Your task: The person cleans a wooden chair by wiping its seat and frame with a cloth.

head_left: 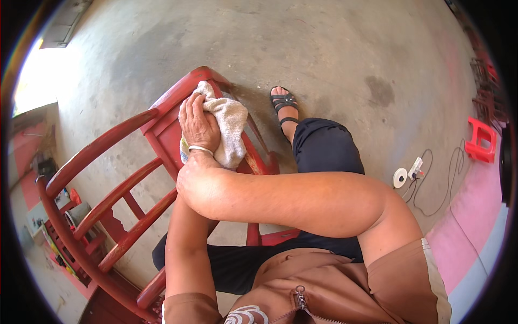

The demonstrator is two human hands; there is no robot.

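My right hand [200, 127], with a pale band at the wrist, presses a whitish terry cloth [232, 129] onto the seat of a red painted wooden armchair [166, 123]. Its fingers lie together over the cloth's left part, and the loose folds spread to the right. My right forearm crosses over my left one, so my left hand is hidden beneath the right arm or hand. The chair's curved armrest and back rails reach down the left side of the view. Paint is worn through on the seat's right edge and on some rails.
My sandalled foot [284, 101] stands on the concrete floor right of the chair. At the right lie a power strip [415, 168], a white cable reel [400, 178] and loose cables, near a red plastic stool [481, 139]. Other red furniture and clutter line the left wall.
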